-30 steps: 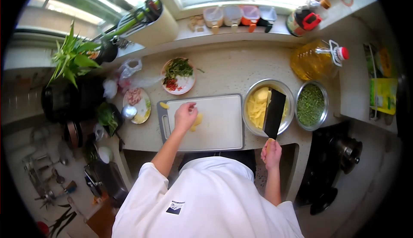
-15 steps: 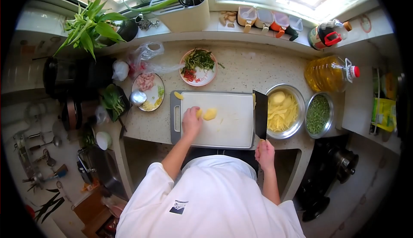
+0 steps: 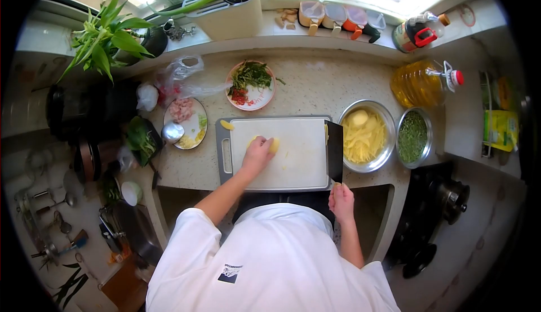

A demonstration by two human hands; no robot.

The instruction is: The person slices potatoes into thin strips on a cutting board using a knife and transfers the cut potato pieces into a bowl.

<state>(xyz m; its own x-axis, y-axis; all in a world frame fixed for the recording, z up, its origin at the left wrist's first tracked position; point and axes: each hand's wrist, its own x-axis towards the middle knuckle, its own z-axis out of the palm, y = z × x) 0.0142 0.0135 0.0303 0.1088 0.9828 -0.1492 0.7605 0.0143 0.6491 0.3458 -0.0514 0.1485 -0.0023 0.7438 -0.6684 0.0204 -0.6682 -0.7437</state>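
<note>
My left hand [image 3: 258,155] is closed over a peeled potato piece [image 3: 274,145], whose yellow side shows past the fingers, on the white cutting board [image 3: 298,168]. In my right hand [image 3: 341,201] is the handle of a cleaver [image 3: 335,153]. Its dark, wide blade stands along the board's right edge, apart from the potato, with a bit of yellow beside its upper end. A small potato slice [image 3: 226,125] lies at the board's upper left corner. Right of the blade sits a steel bowl [image 3: 392,143] with potato strips [image 3: 363,142] and whole peeled potato inside.
A bowl of chopped greens [image 3: 413,140] and an oil jug [image 3: 418,83] stand at the right. Behind the board is a plate [image 3: 262,96] with greens and red pieces. Another plate [image 3: 194,112] holds raw meat and a spoon. The stove [image 3: 434,199] is at far right.
My left hand has moved slightly and now covers more of the potato, which showed as two pieces before. The cleaver stays at the board's right edge. The whole view has shifted a little.
</note>
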